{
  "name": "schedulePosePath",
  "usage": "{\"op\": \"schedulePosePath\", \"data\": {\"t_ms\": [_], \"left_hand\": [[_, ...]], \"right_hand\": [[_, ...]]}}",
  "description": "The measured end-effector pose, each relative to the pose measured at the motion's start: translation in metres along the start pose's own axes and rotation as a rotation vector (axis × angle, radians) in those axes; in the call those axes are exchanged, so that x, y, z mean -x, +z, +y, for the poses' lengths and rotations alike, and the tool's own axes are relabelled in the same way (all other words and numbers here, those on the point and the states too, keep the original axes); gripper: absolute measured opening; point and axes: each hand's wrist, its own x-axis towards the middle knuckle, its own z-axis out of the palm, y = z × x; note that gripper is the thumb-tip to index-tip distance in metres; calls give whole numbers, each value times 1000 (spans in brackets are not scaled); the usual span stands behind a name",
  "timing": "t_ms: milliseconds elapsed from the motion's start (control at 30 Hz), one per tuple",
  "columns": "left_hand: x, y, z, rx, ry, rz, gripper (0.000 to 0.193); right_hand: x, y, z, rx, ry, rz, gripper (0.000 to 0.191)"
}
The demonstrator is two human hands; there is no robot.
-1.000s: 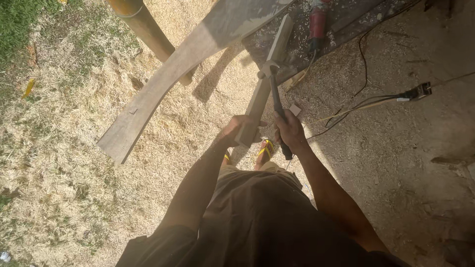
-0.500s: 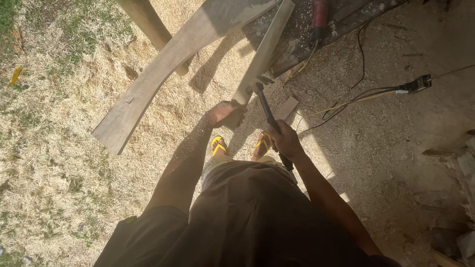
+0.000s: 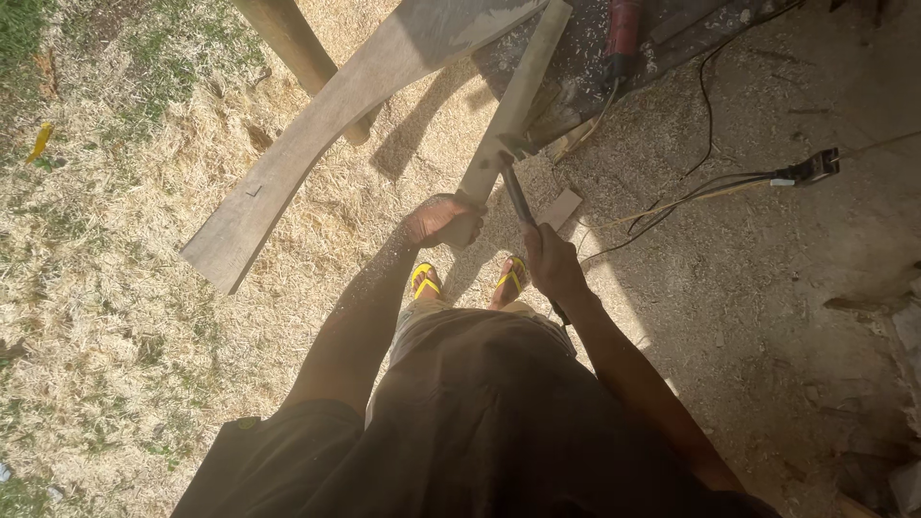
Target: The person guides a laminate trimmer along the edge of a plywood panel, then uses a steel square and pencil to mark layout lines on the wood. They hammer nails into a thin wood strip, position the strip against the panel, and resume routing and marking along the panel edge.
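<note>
Nearest us, our yellow flip-flops stand in sawdust. Our left hand wraps the near end of a long pale wooden slat, steadying it on the dark workbench. Our right hand is closed around a dark-handled hammer, its head touching the slat. Beyond lie a curved grey plank and a red power tool.

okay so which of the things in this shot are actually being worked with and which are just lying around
In use:
- left hand gripping the narrow wooden strip
- right hand holding the hammer, head against the strip

Lying about:
- curved plank
- red power tool
- black cable
- small wood offcut
</note>
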Motion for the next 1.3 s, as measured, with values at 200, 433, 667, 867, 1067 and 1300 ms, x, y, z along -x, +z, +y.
{"op": "schedulePosePath", "data": {"t_ms": [200,433,667,867,1067,1300], "left_hand": [[19,-4,-18,-21,-12,15,44],[36,-20,-36,-152,-10,115,50],[77,-58,-71,-258,-101,42,60],[105,-65,-86,-219,-116,259,53],[106,-68,-96,-165,-55,234,47],[113,-73,-82,-304,-64,142,46]], "right_hand": [[11,10,9,-159,183,-70,43],[-71,-56,-43,-256,195,37,47],[-138,-105,-62,-454,-15,268,44],[-175,-81,-28,-493,-165,385,43],[-177,-5,7,96,337,-219,61],[-200,-20,4,-123,147,180,64]]}}
